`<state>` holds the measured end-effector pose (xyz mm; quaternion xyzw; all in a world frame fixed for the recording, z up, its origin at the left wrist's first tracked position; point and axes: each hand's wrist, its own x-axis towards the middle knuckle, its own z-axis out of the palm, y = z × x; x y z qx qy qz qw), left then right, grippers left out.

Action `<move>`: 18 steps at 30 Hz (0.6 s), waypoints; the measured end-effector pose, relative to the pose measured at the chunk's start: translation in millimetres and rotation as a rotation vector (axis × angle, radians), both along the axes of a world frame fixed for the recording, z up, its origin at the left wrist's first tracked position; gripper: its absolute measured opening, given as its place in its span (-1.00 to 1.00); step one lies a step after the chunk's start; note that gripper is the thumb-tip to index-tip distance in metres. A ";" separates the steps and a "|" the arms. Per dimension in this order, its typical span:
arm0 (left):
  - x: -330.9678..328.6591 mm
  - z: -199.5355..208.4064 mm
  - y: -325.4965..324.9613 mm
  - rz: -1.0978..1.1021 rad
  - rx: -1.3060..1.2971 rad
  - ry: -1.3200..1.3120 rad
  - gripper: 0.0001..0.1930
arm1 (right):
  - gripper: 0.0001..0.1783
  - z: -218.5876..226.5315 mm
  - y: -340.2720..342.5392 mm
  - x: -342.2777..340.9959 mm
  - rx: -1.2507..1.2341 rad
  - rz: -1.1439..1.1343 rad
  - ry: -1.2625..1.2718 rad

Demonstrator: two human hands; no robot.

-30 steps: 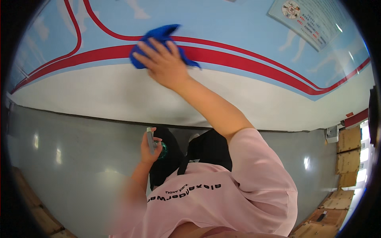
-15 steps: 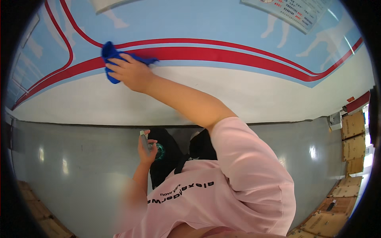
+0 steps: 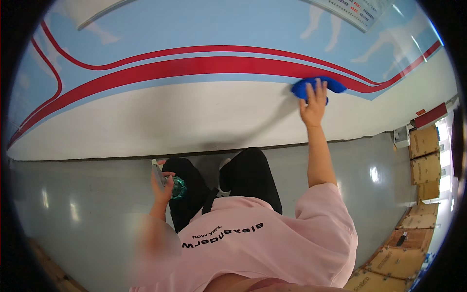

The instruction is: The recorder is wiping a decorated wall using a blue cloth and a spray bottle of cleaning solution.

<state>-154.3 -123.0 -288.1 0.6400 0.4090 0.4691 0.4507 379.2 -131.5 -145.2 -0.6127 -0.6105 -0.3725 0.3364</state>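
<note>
My right hand (image 3: 314, 107) presses a bunched blue cloth (image 3: 334, 85) to the wall, its fingers laid over it. The cloth lies at the right part of the wide red stripe (image 3: 219, 65), overlapping the pale blue band and white surface below. My right arm reaches nearly straight forward. Low on the left, beside my thigh, my left hand (image 3: 163, 187) grips a spray bottle with a grey trigger head (image 3: 157, 173) and a green see-through body (image 3: 179, 188). Its fingers wrap round the neck of the bottle, away from the wall.
The wall (image 3: 219, 112) is white below and light blue above, with red stripes and pale leg-shaped figures. Printed boards (image 3: 355, 12) hang at the top. A shiny grey floor (image 3: 92, 194) meets the wall's foot. Wooden crates (image 3: 424, 146) stand at the right, near a white box (image 3: 402, 137).
My right hand has swept the blue cloth from the left along the red stripe to the right. My left hand keeps hold of the spray bottle; the view has shifted slightly.
</note>
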 end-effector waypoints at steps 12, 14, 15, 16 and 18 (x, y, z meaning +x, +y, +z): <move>-2.0 -13.1 13.6 0.007 -0.195 0.062 -0.45 | -0.43 43.5 -37.3 181.9 0.544 0.070 0.900; 5.9 -3.3 10.5 -0.012 -0.072 -0.016 -0.45 | -0.45 71.5 -30.6 194.9 0.604 0.039 0.904; 8.1 -0.2 11.6 -0.027 -0.065 -0.020 -0.45 | -0.46 85.7 -31.7 213.8 0.692 -0.029 0.904; 9.2 1.4 11.5 -0.035 -0.071 -0.001 -0.45 | -0.47 95.1 -34.0 227.8 0.779 -0.098 0.904; 4.5 0.9 9.4 -0.041 -0.076 0.022 -0.45 | -0.47 113.0 -22.7 218.9 0.811 -0.121 0.892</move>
